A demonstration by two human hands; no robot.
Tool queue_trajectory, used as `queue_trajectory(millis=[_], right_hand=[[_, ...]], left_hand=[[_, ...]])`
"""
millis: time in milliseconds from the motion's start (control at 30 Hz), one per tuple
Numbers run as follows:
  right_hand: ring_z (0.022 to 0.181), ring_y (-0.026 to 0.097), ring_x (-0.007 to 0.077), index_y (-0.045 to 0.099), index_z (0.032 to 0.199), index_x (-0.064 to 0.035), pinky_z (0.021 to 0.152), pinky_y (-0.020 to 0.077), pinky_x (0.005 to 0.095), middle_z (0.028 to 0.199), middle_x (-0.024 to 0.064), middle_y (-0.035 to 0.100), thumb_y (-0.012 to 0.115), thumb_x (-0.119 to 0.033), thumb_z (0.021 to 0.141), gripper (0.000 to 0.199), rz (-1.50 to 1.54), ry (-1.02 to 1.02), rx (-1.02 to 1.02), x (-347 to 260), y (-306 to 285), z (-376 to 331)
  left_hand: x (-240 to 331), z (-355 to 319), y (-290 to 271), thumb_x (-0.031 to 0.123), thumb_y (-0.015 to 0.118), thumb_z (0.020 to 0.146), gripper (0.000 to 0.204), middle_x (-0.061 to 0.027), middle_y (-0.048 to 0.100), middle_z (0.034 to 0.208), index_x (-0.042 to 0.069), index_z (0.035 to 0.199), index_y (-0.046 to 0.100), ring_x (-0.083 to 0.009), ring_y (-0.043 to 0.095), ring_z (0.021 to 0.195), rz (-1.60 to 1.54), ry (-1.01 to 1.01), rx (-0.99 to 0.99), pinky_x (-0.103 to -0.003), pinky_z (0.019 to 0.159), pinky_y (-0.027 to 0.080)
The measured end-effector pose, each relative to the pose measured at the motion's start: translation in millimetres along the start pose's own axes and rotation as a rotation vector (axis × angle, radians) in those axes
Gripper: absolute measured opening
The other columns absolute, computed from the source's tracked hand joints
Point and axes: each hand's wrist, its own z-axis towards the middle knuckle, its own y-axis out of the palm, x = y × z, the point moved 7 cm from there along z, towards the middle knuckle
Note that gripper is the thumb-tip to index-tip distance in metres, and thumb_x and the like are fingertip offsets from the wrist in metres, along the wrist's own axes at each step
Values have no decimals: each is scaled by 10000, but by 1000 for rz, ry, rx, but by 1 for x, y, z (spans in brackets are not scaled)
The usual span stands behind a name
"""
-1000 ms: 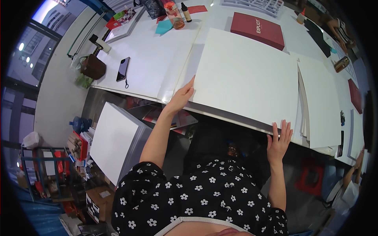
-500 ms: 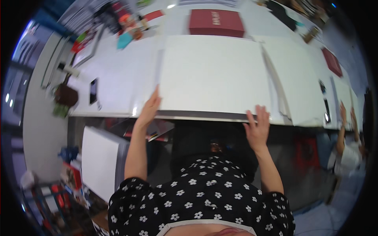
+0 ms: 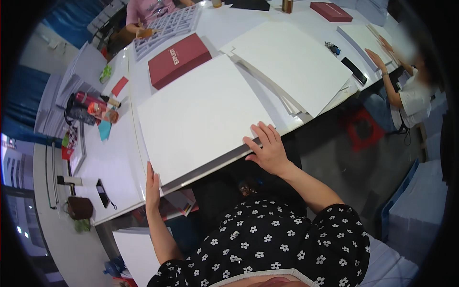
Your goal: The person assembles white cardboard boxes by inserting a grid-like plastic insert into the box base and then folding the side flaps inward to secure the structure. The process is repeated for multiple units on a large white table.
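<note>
Rests left hand [image 3: 152,189], fingers straight and together, at left edge of one white slab [image 3: 205,119]; lays right hand [image 3: 270,150], fingers slightly parted, over its near right corner. Before slab, white table's [image 3: 125,162] edge; right, narrow wedge of room, then several white sheets [image 3: 291,67]; behind, two maroon boxes [image 3: 178,61], one near, one far.

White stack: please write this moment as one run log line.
white stack: on table | left hand: at its near left corner | right hand: at its near right corner | red box: beyond stack
</note>
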Motion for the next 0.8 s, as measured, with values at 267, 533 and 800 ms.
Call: queue_trajectory(millis=[267, 533, 800], right_hand=[[1285, 444, 463, 620, 1140, -7, 1086, 323, 576, 1297, 280, 542, 670, -513, 842, 589, -129, 106, 22, 23, -11, 47], [1187, 517, 413, 661, 1081, -46, 1027, 329, 558, 1158, 242, 612, 517, -567, 960, 554, -231, 246, -199, 97, 47, 139], [1104, 566, 302, 667, 1097, -84, 954, 384, 485, 1084, 152, 632, 475, -468, 1019, 437, -123, 330, -194, 149, 103, 215]], left_hand=[[5, 3, -5, 118, 429, 1038, 600, -147, 189, 1653, -10, 1573, 190, -233, 161, 1530, 44, -37, -18, -336, 1226, 132], [15, 2, -5, 84, 424, 1027, 596, -155, 225, 1642, -17, 1569, 197, -242, 208, 1517, 175, -67, -39, -331, 1217, 168], [23, 7, -3, 94, 445, 1045, 582, -170, 278, 1620, 4, 1571, 213, -248, 254, 1500, 229, -105, -50, -322, 1201, 196]])
